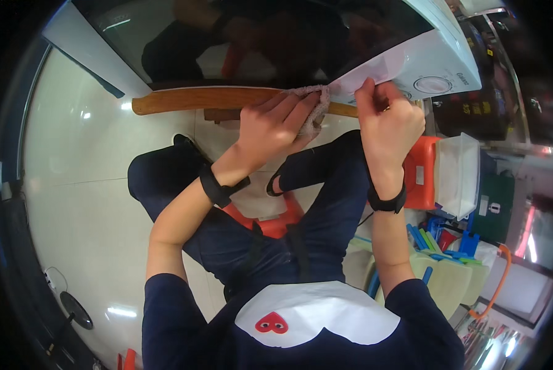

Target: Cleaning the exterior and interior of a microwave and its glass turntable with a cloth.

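Note:
Before me stands a white Galanz microwave oven (463, 69) with a dark glossy door (276, 41). Its lower edge rests at a brown wooden board (179, 101). My left hand (276, 118) grips a pale, fuzzy cloth (321, 99) and presses it at the door's bottom edge, beside the control panel (387, 67). My right hand (389, 115) has curled fingers at the lower part of that panel, partly covering one knob. The upper knob (432, 84) is uncovered. Whether the right fingers pinch something is hidden by the hand.
A red stool (281, 226) shows between my legs. On the right are a red plastic stool (419, 173), a clear plastic bin (459, 175) and pale green chairs (445, 282) holding blue and green pieces. A black round-based stand (76, 310) is at lower left on the tiled floor (86, 152).

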A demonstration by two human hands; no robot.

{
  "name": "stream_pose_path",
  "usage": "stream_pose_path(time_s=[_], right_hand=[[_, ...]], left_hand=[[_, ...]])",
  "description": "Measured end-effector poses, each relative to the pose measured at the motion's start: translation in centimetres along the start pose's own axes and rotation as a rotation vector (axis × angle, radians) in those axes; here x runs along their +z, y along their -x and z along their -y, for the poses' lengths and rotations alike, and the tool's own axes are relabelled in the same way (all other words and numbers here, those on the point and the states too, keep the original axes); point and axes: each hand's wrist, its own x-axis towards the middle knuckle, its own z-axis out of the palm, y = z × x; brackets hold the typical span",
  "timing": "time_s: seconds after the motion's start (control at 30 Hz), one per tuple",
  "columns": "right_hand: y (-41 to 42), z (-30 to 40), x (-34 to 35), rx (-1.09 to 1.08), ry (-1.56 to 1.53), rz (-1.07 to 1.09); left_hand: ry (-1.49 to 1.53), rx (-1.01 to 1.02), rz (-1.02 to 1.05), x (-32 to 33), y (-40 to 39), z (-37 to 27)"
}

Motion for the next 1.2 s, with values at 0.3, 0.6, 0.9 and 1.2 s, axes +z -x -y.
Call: stream_pose_path(time_s=[0.3,0.6,0.9,1.2], right_hand=[[0.6,-0.6,-0.2,0.199,-0.285,0.179],[3.9,-0.3,-0.5,0.269,-0.554,0.438],[6.1,-1.4,-0.3,0.360,-0.698,0.362],[5.2,-1.6,-2.4,0.691,-1.093,0.250]], left_hand=[[0.271,0.032,-0.034,2.6,-1.6,0.3],[0.357,-0.418,0.177,1.3,-0.8,-0.7],[1.473,-0.556,0.151,0.7,0.5,-1.5],[0.997,-0.770,0.112,0.9,0.8,-0.1]])
